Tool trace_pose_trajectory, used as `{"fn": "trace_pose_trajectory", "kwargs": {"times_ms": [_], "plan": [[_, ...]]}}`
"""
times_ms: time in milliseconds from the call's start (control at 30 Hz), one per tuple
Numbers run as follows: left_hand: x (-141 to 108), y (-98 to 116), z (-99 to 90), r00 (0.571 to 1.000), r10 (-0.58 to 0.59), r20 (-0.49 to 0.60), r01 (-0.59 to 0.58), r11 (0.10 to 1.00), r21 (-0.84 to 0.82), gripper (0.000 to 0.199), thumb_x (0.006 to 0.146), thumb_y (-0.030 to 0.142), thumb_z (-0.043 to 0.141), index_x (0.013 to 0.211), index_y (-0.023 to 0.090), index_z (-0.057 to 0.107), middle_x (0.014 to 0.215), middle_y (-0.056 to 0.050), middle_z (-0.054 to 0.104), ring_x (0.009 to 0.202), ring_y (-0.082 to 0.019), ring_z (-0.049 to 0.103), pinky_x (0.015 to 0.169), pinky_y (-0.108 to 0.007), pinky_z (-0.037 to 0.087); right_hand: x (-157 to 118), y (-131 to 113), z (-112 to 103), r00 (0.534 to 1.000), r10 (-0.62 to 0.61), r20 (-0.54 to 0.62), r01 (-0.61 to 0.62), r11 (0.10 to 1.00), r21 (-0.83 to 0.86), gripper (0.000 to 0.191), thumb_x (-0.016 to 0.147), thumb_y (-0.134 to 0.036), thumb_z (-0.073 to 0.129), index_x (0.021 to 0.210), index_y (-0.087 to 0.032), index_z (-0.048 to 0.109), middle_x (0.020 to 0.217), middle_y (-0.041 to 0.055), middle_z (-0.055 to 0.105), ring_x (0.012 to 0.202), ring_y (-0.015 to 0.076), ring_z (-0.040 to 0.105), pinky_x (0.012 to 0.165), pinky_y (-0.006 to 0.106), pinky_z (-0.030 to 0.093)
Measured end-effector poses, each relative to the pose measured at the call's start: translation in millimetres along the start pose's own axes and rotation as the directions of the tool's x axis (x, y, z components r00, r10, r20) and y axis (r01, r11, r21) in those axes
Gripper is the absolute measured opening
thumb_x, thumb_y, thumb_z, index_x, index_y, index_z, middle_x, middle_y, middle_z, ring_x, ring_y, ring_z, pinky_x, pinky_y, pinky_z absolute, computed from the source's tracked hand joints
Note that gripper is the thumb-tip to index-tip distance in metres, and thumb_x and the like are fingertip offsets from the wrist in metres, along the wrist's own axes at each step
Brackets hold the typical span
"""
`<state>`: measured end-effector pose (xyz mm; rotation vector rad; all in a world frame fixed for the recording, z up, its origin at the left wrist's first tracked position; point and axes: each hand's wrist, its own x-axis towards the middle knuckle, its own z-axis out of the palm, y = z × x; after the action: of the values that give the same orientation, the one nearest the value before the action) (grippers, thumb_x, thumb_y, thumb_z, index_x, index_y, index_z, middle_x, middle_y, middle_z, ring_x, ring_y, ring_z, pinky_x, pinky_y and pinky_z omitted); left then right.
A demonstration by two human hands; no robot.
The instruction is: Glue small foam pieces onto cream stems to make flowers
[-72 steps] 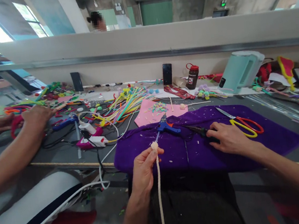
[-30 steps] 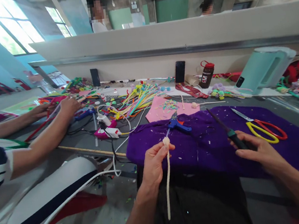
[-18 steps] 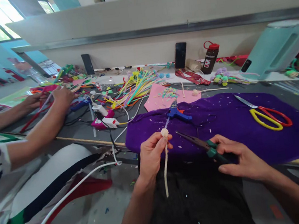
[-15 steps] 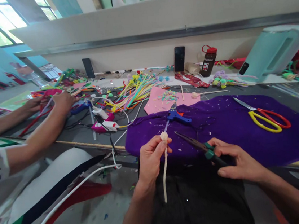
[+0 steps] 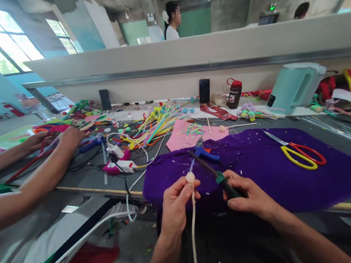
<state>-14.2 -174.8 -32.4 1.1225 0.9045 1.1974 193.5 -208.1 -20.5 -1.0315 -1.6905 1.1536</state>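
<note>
Pinched between the thumb and fingers of my left hand (image 5: 174,204) is a cream pipe-cleaner flower (image 5: 190,177), its long stem hanging down below. My right hand (image 5: 250,195) is closed around the dark green handles of a pair of pliers (image 5: 210,170). The plier jaws point up and left, over the purple cloth (image 5: 265,188), just right of the flower and seemingly apart from it. A blue glue gun (image 5: 208,154) lies behind both hands, its translucent glue stick reaching toward the flower. Small coloured bits (image 5: 193,130) are on a pink sheet (image 5: 176,135).
Scissors (image 5: 306,158) with red and yellow handles lie on the cloth at right. Left of me, a co-worker's arms (image 5: 45,168) reach over the table. A power strip (image 5: 119,167), white cables, a pipe-cleaner bundle (image 5: 155,125), a bottle (image 5: 235,94) and a mint-green jug-like container (image 5: 297,84) are around.
My right hand has brought the pliers left, toward the flower, with their jaws now angled more upward. The left hand keeps its pinch. The camera view has tilted up.
</note>
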Motion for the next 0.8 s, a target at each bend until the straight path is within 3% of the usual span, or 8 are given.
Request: {"fn": "trace_pose_trajectory", "kwargs": {"times_ms": [167, 300, 600, 800], "plan": [[0, -2, -1.0, 1.0, -0.011, 0.0, 0.011, 1.0, -0.016, 0.018, 0.072, 0.031, 0.061, 0.077, 0.015, 0.069, 0.059, -0.003, 0.059, 0.054, -0.01, 0.049, 0.05, -0.02, 0.035, -2, 6, 0, 0.997, -0.02, -0.068, 0.022, 0.999, 0.032, 0.018, 0.069, -0.034, 0.062, 0.071, -0.017, 0.061, 0.09, 0.003, 0.047, 0.089, 0.0192, 0.047, 0.078, 0.029, 0.038], [1, -3, -1.2, 1.0, -0.004, 0.009, 0.004, 1.0, -0.003, 0.018, 0.074, 0.03, 0.06, 0.079, 0.015, 0.069, 0.058, -0.002, 0.058, 0.053, -0.009, 0.048, 0.05, -0.019, 0.035, -2, 5, -3, 0.992, -0.073, -0.101, 0.068, 0.996, -0.059, 0.015, 0.069, -0.032, 0.062, 0.071, -0.017, 0.061, 0.092, 0.0031, 0.046, 0.091, 0.0191, 0.047, 0.079, 0.029, 0.038], [-2, -2, -7.2, 0.995, 0.096, -0.039, -0.092, 0.992, 0.091, 0.019, 0.076, 0.03, 0.058, 0.081, 0.015, 0.069, 0.063, -0.002, 0.059, 0.057, -0.01, 0.051, 0.055, -0.022, 0.039, -28, 7, -18, 0.998, -0.026, 0.049, 0.038, 0.969, -0.245, 0.007, 0.072, -0.023, 0.06, 0.075, -0.016, 0.062, 0.102, 0.0067, 0.049, 0.094, 0.0217, 0.049, 0.08, 0.031, 0.039], [-3, -3, -11.5, 0.978, 0.203, -0.047, -0.187, 0.956, 0.225, 0.016, 0.078, 0.028, 0.057, 0.083, 0.016, 0.067, 0.082, -0.003, 0.062, 0.059, -0.009, 0.054, 0.054, -0.022, 0.04, -42, 10, -24, 0.985, -0.005, 0.171, 0.066, 0.932, -0.357, 0.004, 0.07, -0.017, 0.06, 0.074, -0.016, 0.061, 0.104, 0.0078, 0.047, 0.096, 0.0223, 0.048, 0.078, 0.031, 0.04]]}}
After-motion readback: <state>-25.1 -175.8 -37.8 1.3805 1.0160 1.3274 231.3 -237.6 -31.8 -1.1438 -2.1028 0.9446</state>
